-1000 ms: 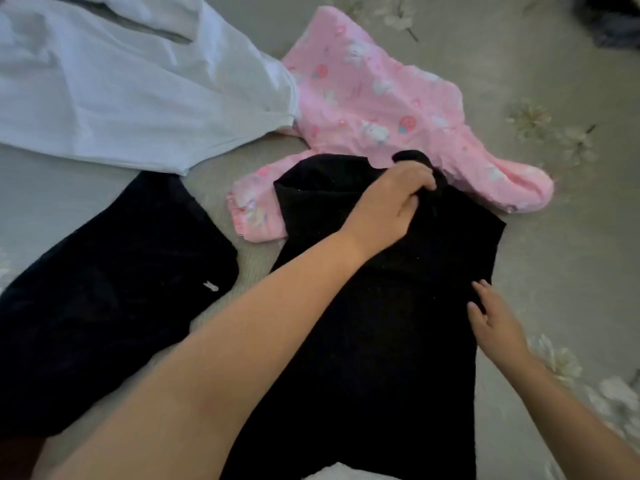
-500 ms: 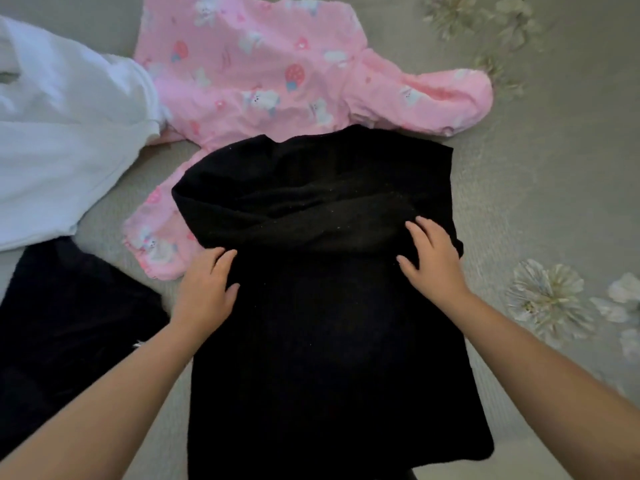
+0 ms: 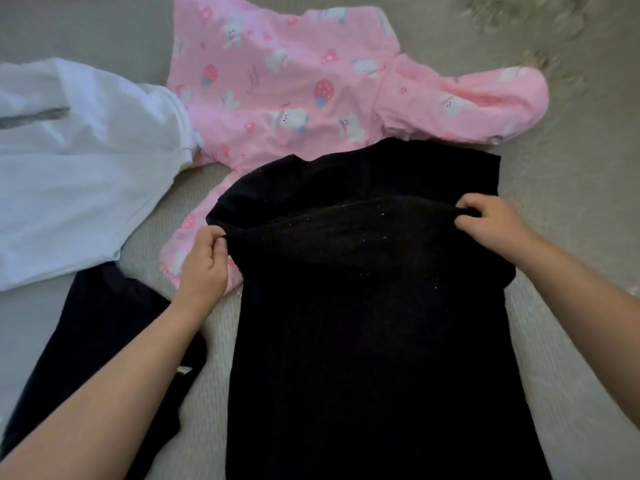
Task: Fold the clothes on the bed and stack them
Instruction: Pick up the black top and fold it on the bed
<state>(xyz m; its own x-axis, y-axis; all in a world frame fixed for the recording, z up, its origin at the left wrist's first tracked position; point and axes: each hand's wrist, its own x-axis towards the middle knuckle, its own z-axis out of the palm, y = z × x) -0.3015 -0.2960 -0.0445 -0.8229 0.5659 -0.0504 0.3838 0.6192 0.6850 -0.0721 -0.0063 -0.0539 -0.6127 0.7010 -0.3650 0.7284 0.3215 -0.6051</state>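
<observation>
Nearby, pink garment (image 3: 287,84) under black garment (image 3: 374,341), both hands' fingers (image 3: 465,211) pinching its fold.

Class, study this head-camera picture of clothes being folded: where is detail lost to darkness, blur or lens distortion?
Head view: the black garment is so dark that its folds barely show, only pale lint specks; the floral print on the bed cover at top right is smeared by blur; the white garment looks bluish and flat; both forearms widen toward the lower corners, a wide-angle effect; the pink printed garment stays legible.
</observation>
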